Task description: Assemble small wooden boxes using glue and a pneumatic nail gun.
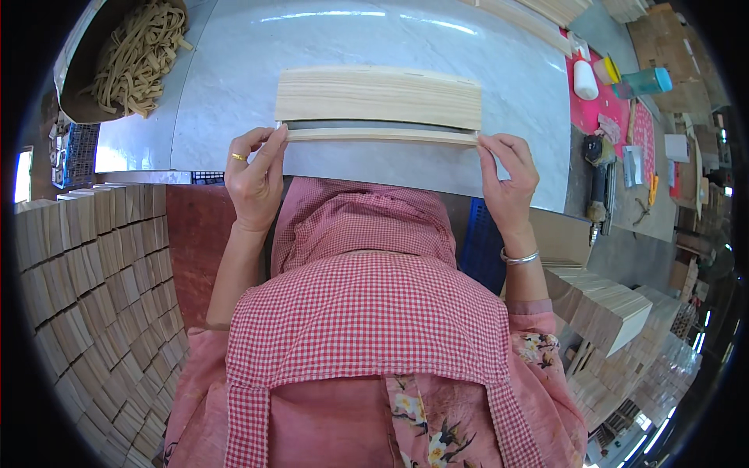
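A narrow pale wooden strip (382,136) lies crosswise in front of me, held at both ends. My left hand (255,175), wearing a gold ring, pinches its left end between thumb and fingers. On the other side, my right hand (509,183) pinches the right end. Just beyond the strip sits a wider rectangular wooden piece (378,95) with visible grain. A dark gap separates the two along most of their length. Small white bits show between them at both ends; I cannot make out what they are.
The pale marbled table (226,70) carries a bin (78,90) of tan strips (144,58) at far left. At right are a white squeeze bottle (584,78), a yellow tub (606,71) and a teal-capped container (644,83). Stacked wooden pieces (94,273) stand left; more stacks (601,304) stand right.
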{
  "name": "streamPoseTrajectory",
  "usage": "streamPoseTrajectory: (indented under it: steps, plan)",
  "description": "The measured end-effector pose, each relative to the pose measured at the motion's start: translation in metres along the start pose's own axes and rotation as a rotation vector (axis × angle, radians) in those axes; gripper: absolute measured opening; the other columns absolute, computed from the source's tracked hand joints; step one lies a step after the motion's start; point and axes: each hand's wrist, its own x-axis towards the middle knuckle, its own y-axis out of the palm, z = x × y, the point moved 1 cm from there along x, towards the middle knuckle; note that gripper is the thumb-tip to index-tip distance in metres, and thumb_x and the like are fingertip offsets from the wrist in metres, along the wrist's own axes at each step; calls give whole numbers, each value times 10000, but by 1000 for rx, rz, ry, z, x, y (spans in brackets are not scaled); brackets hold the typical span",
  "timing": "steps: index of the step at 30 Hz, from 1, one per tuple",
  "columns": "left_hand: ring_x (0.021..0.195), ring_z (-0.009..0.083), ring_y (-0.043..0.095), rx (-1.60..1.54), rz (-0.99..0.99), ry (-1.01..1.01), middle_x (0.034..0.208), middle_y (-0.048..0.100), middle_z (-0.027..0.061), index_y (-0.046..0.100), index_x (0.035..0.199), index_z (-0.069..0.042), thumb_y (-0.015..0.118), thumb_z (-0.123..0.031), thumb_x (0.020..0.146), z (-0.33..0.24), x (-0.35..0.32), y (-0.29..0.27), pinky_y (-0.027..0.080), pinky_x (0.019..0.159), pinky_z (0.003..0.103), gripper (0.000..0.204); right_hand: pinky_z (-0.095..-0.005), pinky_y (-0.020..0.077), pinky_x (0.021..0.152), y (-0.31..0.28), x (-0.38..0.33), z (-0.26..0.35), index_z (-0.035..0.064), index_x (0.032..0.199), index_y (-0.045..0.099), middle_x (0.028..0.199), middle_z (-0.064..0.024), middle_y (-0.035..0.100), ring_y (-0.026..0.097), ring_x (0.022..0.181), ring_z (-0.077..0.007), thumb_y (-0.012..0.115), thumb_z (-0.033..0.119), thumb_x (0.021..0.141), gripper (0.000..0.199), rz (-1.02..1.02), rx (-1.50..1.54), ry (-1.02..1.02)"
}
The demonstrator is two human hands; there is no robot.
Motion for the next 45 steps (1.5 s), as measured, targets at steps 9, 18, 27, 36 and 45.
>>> streamPoseTrajectory:
  steps: [9, 18, 27, 36, 45]
  plan:
    - [904, 215, 642, -113, 49, -53, 1130, 681, 112, 762, 1093, -18, 753, 48, 822, -2, -6, -4, 551, 803, 300, 278, -289, 497, 770, 1, -10, 0, 0, 1047, 742, 1019, -85, 668, 614, 871, -205, 707, -74, 827, 235, 4, -44, -22]
    - [924, 218, 649, -118, 40, -102, 1161, 668, 119, 737, 1127, 4, 762, 30, 823, 1, -4, -1, 552, 820, 299, 306, -293, 503, 774, 7, -8, -5, -9, 1019, 734, 1010, -90, 671, 615, 859, -205, 715, -76, 813, 217, -54, -40, -37]
    - [909, 185, 641, -279, 94, -506, 1137, 657, 103, 726, 1154, 9, 769, -24, 850, 6, 2, 2, 550, 824, 283, 308, -295, 513, 781, 5, -5, -6, -20, 1089, 706, 1029, -95, 680, 622, 852, -199, 704, -60, 829, 262, -29, 52, 164]
    - [898, 184, 638, -242, 131, -517, 1089, 672, 108, 713, 1169, 28, 765, -21, 844, 9, 4, -5, 548, 817, 280, 332, -280, 508, 770, 8, 1, -1, -32, 1132, 692, 1024, -97, 673, 608, 840, -184, 676, -31, 874, 258, 55, 84, 185]
    - [898, 197, 640, -408, 77, -652, 1089, 690, 107, 722, 1120, 31, 733, -40, 873, 3, 6, -1, 538, 810, 286, 258, -273, 492, 722, 12, -8, -3, -20, 1187, 675, 1011, -94, 664, 584, 771, -181, 646, -7, 909, 280, 55, 154, 244]
